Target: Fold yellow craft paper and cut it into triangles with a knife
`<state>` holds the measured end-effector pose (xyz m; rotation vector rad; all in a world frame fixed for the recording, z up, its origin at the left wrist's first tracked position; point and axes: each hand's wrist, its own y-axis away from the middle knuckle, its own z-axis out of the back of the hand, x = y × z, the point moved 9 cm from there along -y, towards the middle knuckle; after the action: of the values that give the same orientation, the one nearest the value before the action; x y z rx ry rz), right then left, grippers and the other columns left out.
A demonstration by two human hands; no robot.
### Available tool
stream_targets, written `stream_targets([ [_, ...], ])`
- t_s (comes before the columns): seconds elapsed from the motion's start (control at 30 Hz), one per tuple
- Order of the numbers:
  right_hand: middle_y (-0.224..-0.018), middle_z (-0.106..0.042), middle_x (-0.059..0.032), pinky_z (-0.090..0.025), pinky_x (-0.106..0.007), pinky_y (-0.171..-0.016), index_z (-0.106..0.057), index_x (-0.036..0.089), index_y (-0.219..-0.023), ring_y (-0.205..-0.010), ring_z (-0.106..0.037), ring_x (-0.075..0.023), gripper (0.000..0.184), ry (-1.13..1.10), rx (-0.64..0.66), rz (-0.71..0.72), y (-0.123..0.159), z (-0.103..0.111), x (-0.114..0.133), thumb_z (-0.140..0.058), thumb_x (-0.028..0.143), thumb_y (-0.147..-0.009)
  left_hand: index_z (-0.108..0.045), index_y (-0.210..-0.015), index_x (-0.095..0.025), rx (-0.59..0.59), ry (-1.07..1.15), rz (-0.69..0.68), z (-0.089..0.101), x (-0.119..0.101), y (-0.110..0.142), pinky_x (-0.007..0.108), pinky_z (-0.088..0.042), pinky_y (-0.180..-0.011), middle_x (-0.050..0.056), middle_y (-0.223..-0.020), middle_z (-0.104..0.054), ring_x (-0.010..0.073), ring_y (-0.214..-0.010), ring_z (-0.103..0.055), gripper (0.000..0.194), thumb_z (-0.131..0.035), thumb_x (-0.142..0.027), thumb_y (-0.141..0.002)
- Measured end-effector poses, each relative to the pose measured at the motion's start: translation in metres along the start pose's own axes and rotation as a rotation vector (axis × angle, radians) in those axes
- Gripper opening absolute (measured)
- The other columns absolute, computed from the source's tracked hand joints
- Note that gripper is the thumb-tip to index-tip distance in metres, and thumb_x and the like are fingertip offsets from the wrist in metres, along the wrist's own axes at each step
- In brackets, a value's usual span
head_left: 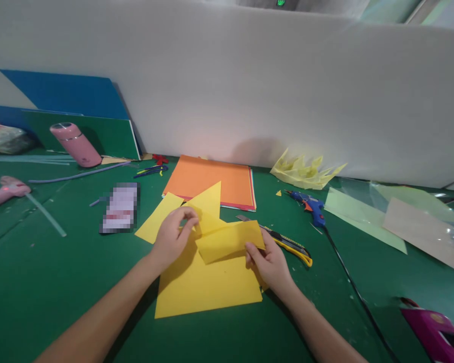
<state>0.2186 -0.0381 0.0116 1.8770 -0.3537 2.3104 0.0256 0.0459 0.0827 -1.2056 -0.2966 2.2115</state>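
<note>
Strip of plain yellow paper point(229, 242) held over a larger flat yellow paper sheet point(208, 292) on the green desk point(60, 287).
The right hand point(270, 267) grips the strip's right end between thumb and fingers; the left hand point(174, 237) has its fingers curled at a pointed yellow paper piece point(212, 197), though whether they grip it I cannot tell. To handle this well, I'd pinch lightly near the edges, so the paper takes no stray crease, and keep the right knuckles off the yellow-and-black cutter knife point(293, 245) lying just beside them. Farther out, a pink cylindrical bottle point(77, 146) looks capped, its contents hidden; at the far left, a clear plastic package point(7, 138) holds something too blurred to name.
</note>
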Motion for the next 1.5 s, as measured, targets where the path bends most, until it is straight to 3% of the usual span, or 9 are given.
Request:
stream_targets([
  [0.27,-0.046,-0.056,0.0030,-0.045,-0.025,-0.042,-0.061,0.015,-0.099,-0.040,-0.053,-0.0137,0.050,-0.085,-0.009,-0.097,0.000,-0.002,-0.008,-0.059,0.058,-0.075,-0.050,-0.110,-0.023,0.392,0.020,0.151,-0.044,0.006,0.018,0.034,-0.049,-0.076,0.008,-0.110,-0.062,0.0242,-0.098,-0.060,0.033,-0.059,-0.031,-0.080],
  [0.37,-0.046,-0.057,0.0022,-0.044,-0.024,-0.041,-0.062,0.013,-0.097,-0.040,-0.053,-0.0133,0.053,-0.118,0.013,-0.121,0.001,-0.004,-0.010,-0.060,0.061,-0.073,-0.046,-0.113,-0.025,0.390,0.008,0.164,-0.048,0.008,0.021,0.036,-0.049,-0.080,0.008,-0.114,-0.062,0.0264,-0.108,-0.059,0.031,-0.053,-0.027,-0.083],
  [0.6,-0.048,-0.061,0.0020,-0.046,-0.024,-0.043,-0.055,0.012,-0.123,-0.040,-0.055,-0.0130,0.065,-0.167,-0.048,-0.107,-0.003,0.008,-0.010,-0.059,0.057,-0.076,-0.042,-0.108,-0.017,-0.053,-0.337,0.153,0.017,0.045,-0.004,0.040,-0.046,-0.086,0.012,-0.107,-0.052,0.0258,-0.103,-0.057,0.028,-0.040,-0.009,-0.081],
  [0.8,-0.048,-0.059,0.0030,-0.046,-0.023,-0.041,-0.061,0.014,-0.109,-0.040,-0.055,-0.0120,0.051,-0.137,-0.125,-0.077,-0.004,0.019,-0.007,-0.060,0.054,-0.077,-0.055,-0.105,-0.016,0.082,-0.811,0.463,0.041,0.076,-0.002,0.035,-0.047,-0.056,0.014,-0.110,-0.047,0.0226,-0.066,-0.061,0.032,-0.041,-0.007,-0.078],
  [0.9,-0.049,-0.059,0.0028,-0.045,-0.022,-0.040,-0.061,0.014,-0.105,-0.040,-0.055,-0.0119,0.050,-0.129,-0.132,-0.075,-0.004,0.019,-0.007,-0.061,0.054,-0.076,-0.063,-0.090,-0.015,0.095,-0.927,0.362,0.040,0.073,-0.004,0.040,-0.048,-0.062,0.016,-0.107,-0.050,0.0309,-0.081,-0.061,0.022,-0.044,-0.011,-0.079],
  [1.0,-0.051,-0.060,0.0028,-0.045,-0.021,-0.040,-0.060,0.015,-0.102,-0.040,-0.055,-0.0112,0.047,-0.130,-0.133,-0.055,-0.005,0.019,-0.005,-0.062,0.053,-0.076,-0.063,-0.092,-0.012,-0.051,-0.930,0.158,0.039,0.055,-0.007,0.049,-0.046,-0.080,0.021,-0.116,-0.049,0.0392,-0.107,-0.051,0.027,-0.045,-0.005,-0.073],
  [1.1,-0.050,-0.059,0.0041,-0.044,-0.020,-0.039,-0.058,0.016,-0.100,-0.038,-0.053,-0.0101,0.042,-0.131,-0.105,-0.017,-0.005,0.017,0.000,-0.062,0.051,-0.077,-0.057,-0.107,-0.016,-0.098,-0.704,-0.037,0.026,0.032,-0.006,0.052,-0.039,-0.095,0.017,-0.123,-0.047,0.0338,-0.117,-0.046,0.034,-0.042,-0.005,-0.078],
  [1.27,-0.045,-0.056,0.0067,-0.038,-0.018,-0.033,-0.053,0.018,-0.100,-0.032,-0.051,-0.0099,0.039,-0.150,0.047,0.009,-0.001,0.001,0.001,-0.056,0.052,-0.082,-0.034,-0.134,-0.024,0.141,-0.306,-0.158,-0.013,0.003,0.003,0.049,-0.032,-0.106,0.011,-0.143,-0.038,0.0278,-0.131,-0.034,0.043,-0.041,-0.033,-0.093],
  [1.5,-0.066,-0.063,0.0007,-0.044,-0.017,-0.035,-0.053,0.020,-0.099,-0.046,-0.064,-0.0128,0.034,-0.188,0.117,0.059,0.005,-0.006,-0.001,-0.054,0.051,-0.085,-0.046,-0.127,-0.026,0.309,-0.301,-0.129,-0.035,0.006,0.010,0.051,-0.028,-0.107,0.006,-0.140,-0.044,0.0283,-0.133,-0.028,0.035,-0.044,-0.033,-0.093],
])
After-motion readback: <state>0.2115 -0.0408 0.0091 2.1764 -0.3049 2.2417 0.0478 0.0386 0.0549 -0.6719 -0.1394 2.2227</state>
